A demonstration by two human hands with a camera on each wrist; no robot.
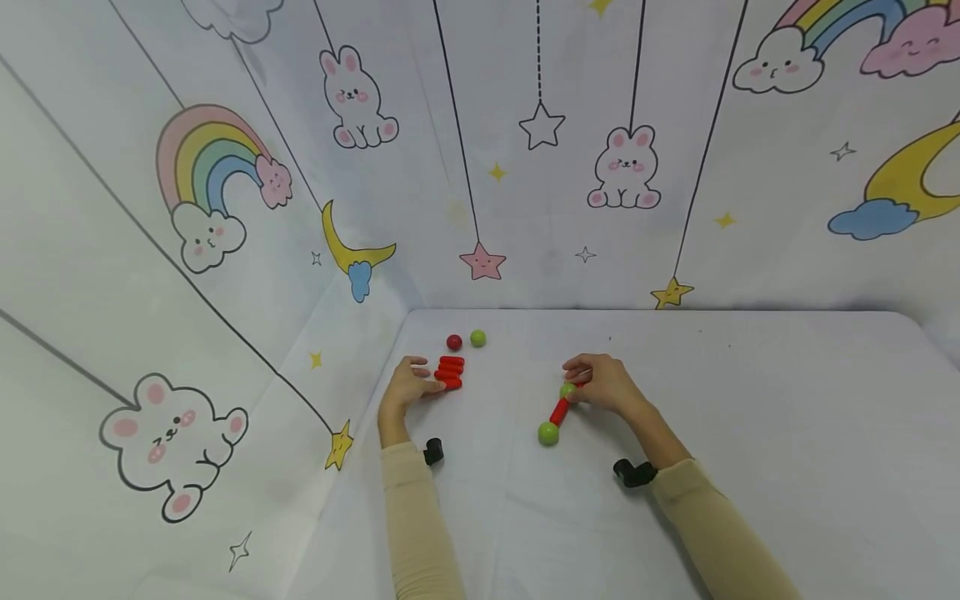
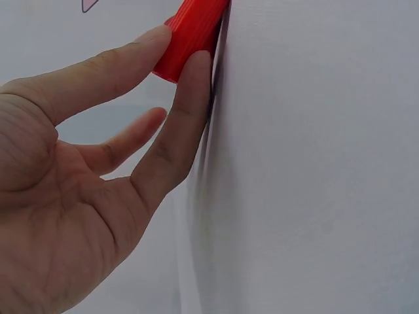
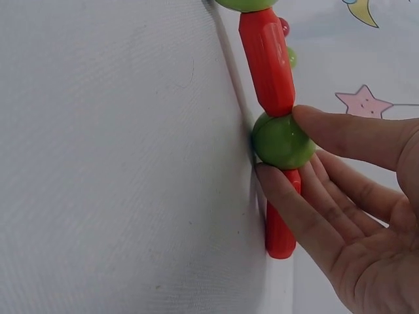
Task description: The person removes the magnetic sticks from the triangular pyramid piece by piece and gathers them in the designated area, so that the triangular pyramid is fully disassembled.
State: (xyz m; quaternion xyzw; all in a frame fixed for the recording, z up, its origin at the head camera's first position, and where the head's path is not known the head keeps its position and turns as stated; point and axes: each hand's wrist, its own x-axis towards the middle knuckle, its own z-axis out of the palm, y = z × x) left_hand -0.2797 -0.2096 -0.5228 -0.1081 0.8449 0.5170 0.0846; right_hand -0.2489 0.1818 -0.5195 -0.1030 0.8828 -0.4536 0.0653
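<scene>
Your left grip (image 1: pixel 407 385) pinches the near red rod (image 2: pixel 190 42) by its end, thumb one side, finger the other. Remaining loose red rods (image 1: pixel 451 367) lie side by side just past that rod, right of the left grip. Red ball (image 1: pixel 453 342) and loose green ball (image 1: pixel 478 337) sit next to each other beyond them, farther out from the same grip.

Your right grip (image 1: pixel 606 385) has the middle green ball (image 3: pixel 283 142) between thumb and finger. Joined rod (image 1: pixel 559 411) runs from it toward you and left of the right grip, capped by the end green ball (image 1: pixel 548 434). Second rod (image 3: pixel 281 222) is on the ball's other side, partly behind your finger. White surface (image 1: pixel 750 458) under both grips; printed backdrop (image 1: pixel 555 217) beyond them. Black wrist unit (image 1: pixel 634 473) just behind your right grip.
</scene>
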